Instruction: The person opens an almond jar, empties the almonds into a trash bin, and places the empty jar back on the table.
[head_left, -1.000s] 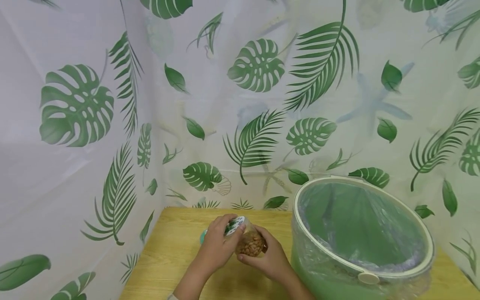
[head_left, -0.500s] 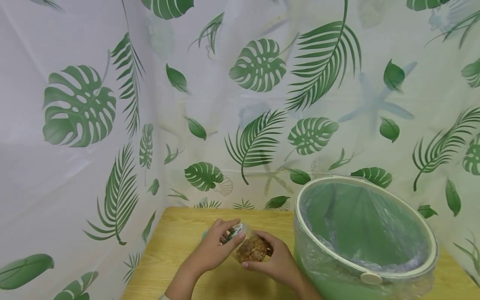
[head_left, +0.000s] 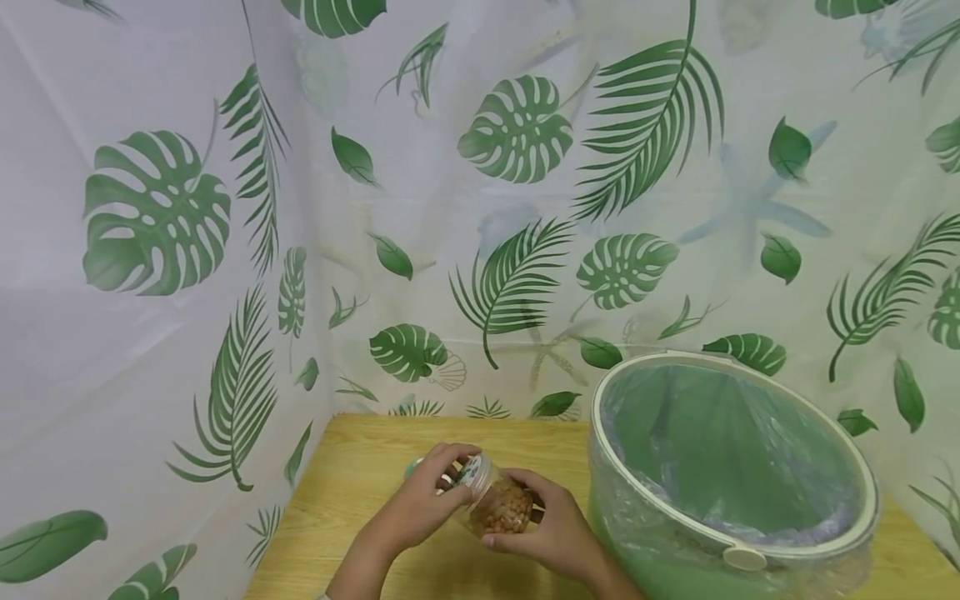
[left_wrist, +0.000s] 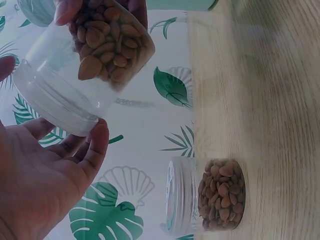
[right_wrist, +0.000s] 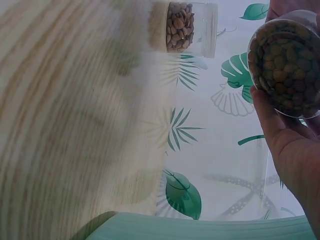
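Observation:
A clear jar of almonds (head_left: 504, 507) hangs tilted over the table between both hands. My right hand (head_left: 551, 525) grips its body near the almond-filled bottom end. My left hand (head_left: 416, 508) holds the jar's lid (left_wrist: 55, 100), fingertips and thumb on opposite sides of its rim. In the left wrist view the almonds lie toward the bottom, leaving the part by the lid bare. A second lidded jar of almonds (left_wrist: 220, 195) stands on the table beyond the left hand; in the head view, that hand mostly hides it.
To the right on the wooden table (head_left: 337, 508) stands a large green bin (head_left: 645, 575) with a pale rim and a clear plastic liner. A white leaf-patterned sheet (head_left: 420, 200) covers the walls behind and at the left.
Both hands have lowered slightly with the jar, and the right hand has shifted a little to the right. The left fingers have shifted round the lid, showing more of its side.

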